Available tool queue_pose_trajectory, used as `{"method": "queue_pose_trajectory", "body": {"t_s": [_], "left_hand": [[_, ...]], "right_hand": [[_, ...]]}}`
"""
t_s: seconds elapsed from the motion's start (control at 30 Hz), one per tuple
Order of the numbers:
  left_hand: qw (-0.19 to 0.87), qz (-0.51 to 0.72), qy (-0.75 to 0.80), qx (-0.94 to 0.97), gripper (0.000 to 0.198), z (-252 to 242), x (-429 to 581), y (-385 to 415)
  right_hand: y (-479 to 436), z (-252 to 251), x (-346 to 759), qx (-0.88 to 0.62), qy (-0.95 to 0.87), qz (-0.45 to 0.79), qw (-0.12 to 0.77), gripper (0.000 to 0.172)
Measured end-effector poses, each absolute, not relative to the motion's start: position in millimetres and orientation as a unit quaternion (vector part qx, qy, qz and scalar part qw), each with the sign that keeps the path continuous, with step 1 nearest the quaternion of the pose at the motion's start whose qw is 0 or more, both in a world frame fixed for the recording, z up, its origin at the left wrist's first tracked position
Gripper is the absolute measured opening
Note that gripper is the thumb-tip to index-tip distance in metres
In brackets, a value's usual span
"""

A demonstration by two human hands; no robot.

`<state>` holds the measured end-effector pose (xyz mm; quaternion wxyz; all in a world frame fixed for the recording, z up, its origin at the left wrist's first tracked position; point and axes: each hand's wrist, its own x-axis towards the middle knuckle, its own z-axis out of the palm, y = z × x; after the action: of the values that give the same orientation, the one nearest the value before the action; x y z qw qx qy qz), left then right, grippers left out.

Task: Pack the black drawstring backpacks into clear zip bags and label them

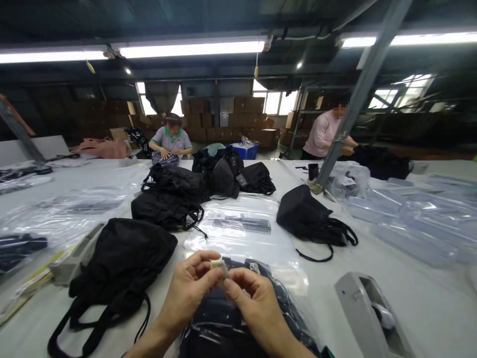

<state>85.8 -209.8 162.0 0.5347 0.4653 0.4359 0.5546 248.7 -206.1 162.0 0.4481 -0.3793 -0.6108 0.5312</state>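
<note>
My left hand (188, 283) and my right hand (259, 301) meet at the front middle of the table, both closed in a pinch. Between their fingertips is a small flat pale piece (219, 265), partly covered by the thumbs; its kind is unclear. Beneath my hands lies a dark item in a clear plastic bag (214, 328), the wrap glossy and wrinkled. A second small pale piece (254, 267) shows at its far edge. Farther forward, flat clear plastic bags (242, 243) with printed dark blocks lie stacked.
Black drawstring bags (126, 253) lie at left, centre and right. A grey tape dispenser (372, 313) stands at front right, another (76, 256) at left. Clear plastic trays (413, 219) cover the right side. A slanted metal post (346, 119) rises there. Two people work across the table.
</note>
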Motion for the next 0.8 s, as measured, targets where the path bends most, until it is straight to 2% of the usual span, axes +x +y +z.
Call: {"method": "queue_pose_trajectory", "body": {"t_s": [0.1, 0.23, 0.47, 0.63, 0.8], "left_hand": [[0.571, 0.532, 0.421, 0.462, 0.028, 161.6, 93.8, -199.6], [0.585, 0.49, 0.396, 0.51, 0.032, 159.9, 106.1, -190.2], [0.39, 0.456, 0.448, 0.662, 0.041, 161.2, 108.9, -186.0], [0.287, 0.403, 0.437, 0.751, 0.042, 165.6, 95.0, -180.4], [0.303, 0.357, 0.436, 0.769, 0.047, 174.1, 85.8, -177.1]], "right_hand": [[-204.2, 161.2, 254.4, -0.421, -0.633, 0.451, 0.468, 0.025], [-200.6, 152.3, 259.0, -0.429, -0.592, 0.475, 0.49, 0.028], [-191.4, 154.4, 278.1, -0.425, -0.577, 0.479, 0.507, 0.034], [-181.2, 189.0, 292.2, -0.398, -0.686, 0.429, 0.432, 0.024], [-171.7, 206.6, 287.2, -0.404, -0.721, 0.415, 0.38, 0.012]]}}
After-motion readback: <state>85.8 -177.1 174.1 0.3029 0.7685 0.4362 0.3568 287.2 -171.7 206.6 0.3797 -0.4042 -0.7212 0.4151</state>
